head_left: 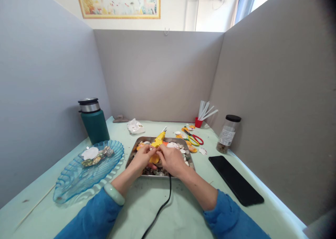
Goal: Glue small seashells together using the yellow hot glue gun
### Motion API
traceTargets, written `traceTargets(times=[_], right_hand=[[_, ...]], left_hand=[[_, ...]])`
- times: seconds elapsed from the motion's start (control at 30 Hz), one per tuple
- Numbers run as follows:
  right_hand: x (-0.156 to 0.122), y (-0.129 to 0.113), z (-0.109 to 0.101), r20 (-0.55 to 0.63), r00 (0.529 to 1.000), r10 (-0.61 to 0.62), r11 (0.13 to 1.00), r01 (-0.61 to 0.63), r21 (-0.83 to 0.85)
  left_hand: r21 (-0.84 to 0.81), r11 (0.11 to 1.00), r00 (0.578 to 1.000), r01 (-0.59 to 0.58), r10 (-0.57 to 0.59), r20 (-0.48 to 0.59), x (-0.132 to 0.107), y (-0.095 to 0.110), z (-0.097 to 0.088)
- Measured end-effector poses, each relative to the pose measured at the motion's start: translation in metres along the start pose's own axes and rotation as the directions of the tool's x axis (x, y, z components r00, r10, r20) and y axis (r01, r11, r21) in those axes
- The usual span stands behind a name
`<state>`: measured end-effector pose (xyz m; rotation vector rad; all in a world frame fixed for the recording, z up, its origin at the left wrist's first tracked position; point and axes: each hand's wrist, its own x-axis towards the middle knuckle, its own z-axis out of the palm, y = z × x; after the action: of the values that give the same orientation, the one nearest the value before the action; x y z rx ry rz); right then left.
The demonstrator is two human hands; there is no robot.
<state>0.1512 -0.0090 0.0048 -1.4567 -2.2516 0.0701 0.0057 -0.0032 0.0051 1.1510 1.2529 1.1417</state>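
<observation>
Both my hands are over a steel tray [138,141] filled with several small shells. My left hand [141,159] and my right hand [171,160] meet fingertip to fingertip, pinched around something small that I cannot make out. A yellow glue gun [158,140] lies in the tray just beyond my fingers, its black cord [163,205] running back toward me. My hands hide the tray's middle.
A blue shell-shaped glass dish [78,177] with a few shells sits at left, a green flask [93,121] behind it. Scissors [194,138], a red cup of sticks [198,122], a jar [228,134] and a black phone [235,179] lie at right. Grey partitions enclose the desk.
</observation>
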Motion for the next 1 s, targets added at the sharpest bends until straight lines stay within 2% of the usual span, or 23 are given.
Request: traceTargets(times=[0.43,0.77,1.0], right_hand=[[-0.0001,0.0001,0.0016,-0.045,0.999,-0.012,1.000,0.013,0.007],[0.0001,0.0002,-0.0003,-0.032,0.999,-0.011,1.000,0.011,-0.002],[0.0002,0.0008,0.0016,-0.033,0.999,-0.013,1.000,0.013,0.024]], left_hand=[[-0.003,1.000,1.000,-0.004,0.004,0.005,-0.0029,0.0028,0.0010],[0.014,1.000,1.000,0.000,0.000,0.026,-0.0013,0.0010,-0.0003],[-0.035,0.999,0.999,-0.002,0.003,0.035,0.0003,-0.0025,-0.0016]])
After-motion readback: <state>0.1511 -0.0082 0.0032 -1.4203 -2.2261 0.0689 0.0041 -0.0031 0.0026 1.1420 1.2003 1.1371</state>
